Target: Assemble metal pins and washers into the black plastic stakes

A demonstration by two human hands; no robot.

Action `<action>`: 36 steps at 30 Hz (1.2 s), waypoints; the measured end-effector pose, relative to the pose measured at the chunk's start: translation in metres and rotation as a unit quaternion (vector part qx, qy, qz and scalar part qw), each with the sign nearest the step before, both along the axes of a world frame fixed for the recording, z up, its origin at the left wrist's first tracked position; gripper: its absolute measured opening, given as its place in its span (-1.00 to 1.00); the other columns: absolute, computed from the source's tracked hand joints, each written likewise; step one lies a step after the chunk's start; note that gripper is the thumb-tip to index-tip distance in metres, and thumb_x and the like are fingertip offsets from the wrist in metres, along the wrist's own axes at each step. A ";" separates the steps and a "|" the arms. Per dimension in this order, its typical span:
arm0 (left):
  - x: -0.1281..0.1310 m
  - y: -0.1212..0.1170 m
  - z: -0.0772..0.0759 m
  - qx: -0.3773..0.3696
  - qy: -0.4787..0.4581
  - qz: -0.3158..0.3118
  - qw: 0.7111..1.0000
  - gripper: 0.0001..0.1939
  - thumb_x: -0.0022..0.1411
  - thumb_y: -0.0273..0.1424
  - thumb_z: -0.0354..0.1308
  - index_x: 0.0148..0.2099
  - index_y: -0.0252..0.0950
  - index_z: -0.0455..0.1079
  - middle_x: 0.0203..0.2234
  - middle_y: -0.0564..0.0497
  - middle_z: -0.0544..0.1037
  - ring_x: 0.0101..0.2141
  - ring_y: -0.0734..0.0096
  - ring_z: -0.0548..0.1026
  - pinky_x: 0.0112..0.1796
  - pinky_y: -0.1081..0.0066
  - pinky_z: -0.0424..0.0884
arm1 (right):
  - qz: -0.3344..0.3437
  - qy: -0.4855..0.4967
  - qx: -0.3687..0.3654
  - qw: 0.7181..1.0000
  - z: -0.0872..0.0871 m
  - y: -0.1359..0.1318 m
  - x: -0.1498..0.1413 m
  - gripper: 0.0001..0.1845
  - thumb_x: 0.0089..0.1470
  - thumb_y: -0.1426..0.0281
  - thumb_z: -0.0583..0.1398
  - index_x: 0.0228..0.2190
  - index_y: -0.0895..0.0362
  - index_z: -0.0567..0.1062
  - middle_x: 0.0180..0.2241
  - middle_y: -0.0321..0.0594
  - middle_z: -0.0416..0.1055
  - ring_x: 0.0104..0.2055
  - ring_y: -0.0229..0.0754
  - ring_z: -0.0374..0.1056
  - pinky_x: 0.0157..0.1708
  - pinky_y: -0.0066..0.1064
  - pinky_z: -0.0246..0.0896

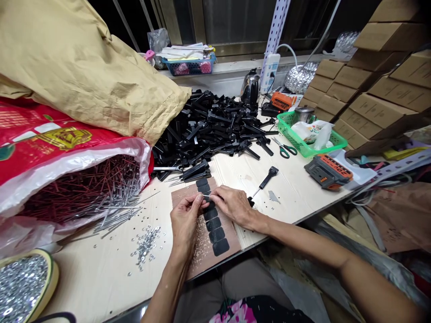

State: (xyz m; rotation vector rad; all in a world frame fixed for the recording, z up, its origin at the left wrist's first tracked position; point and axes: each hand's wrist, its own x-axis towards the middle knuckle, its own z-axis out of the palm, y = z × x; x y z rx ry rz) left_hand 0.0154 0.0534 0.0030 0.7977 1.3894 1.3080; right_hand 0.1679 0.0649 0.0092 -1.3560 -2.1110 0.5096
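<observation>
The left hand (184,220) is holding its grip in a closed pinch on a slender pale piece (206,195), which is spanning crosswise above the black pads (213,224) toward the equally near right hand (234,205), whose bent fingers are meeting its far end, their hold being indeterminable.

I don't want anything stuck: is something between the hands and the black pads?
Nothing visible blocks the left hand or right hand from the black pads; a thin pale rod shows between the hands, over the row.
</observation>
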 end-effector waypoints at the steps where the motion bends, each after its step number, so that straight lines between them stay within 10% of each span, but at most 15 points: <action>1: 0.001 0.000 0.001 0.002 0.014 0.006 1.000 -0.64 -0.05 -0.24 0.36 -0.24 -0.36 0.50 -0.38 -0.01 0.58 -0.43 0.49 0.54 -0.27 0.48 0.46 | 0.003 0.029 -0.020 0.999 -0.001 0.001 0.000 -0.81 0.27 0.32 0.05 -0.30 0.10 0.43 -0.31 -0.33 0.46 -0.33 -0.32 0.35 -0.36 -0.51 0.10; 7: 0.006 0.001 0.004 0.044 0.104 0.048 0.992 -0.68 -0.01 -0.24 0.32 -0.25 -0.36 0.49 -0.42 -0.02 0.58 -0.42 0.42 0.54 -0.27 0.41 0.47 | 0.040 0.138 -0.148 0.978 0.000 0.010 -0.003 -0.69 0.28 0.29 0.01 -0.42 0.14 0.42 -0.51 -0.38 0.40 -0.49 -0.36 0.27 -0.44 -0.52 0.07; 20: -0.015 -0.005 0.004 0.076 0.329 -0.050 0.940 -0.56 0.25 -0.07 0.00 -0.16 -0.27 0.55 -0.32 -0.04 0.49 -0.21 0.26 0.41 -0.11 0.25 0.32 | 0.067 -0.049 0.046 0.995 -0.018 0.030 0.015 -0.74 0.28 0.26 0.03 -0.24 0.12 0.46 -0.23 -0.25 0.37 -0.31 -0.32 0.28 -0.40 -0.51 0.06; 27: -0.036 -0.001 -0.008 0.140 0.517 -0.063 0.842 -0.60 0.30 -0.18 -0.05 0.00 -0.25 0.48 -0.22 -0.10 0.44 -0.12 0.16 0.33 -0.03 0.12 0.27 | 0.134 -0.137 0.160 0.968 -0.028 0.064 0.021 -0.67 0.28 0.22 0.03 -0.34 0.14 0.49 -0.32 -0.24 0.39 -0.30 -0.26 0.24 -0.33 -0.44 0.03; 36: -0.033 0.004 -0.027 0.211 0.572 -0.114 0.784 -0.63 0.34 -0.34 -0.09 0.07 -0.32 0.38 0.04 -0.22 0.38 0.03 0.08 0.29 0.03 0.04 0.26 | 0.287 -0.155 0.257 0.910 -0.028 0.065 0.031 -0.71 0.31 0.39 -0.02 -0.33 0.15 0.45 -0.39 -0.27 0.35 -0.34 -0.26 0.15 -0.35 -0.41 0.02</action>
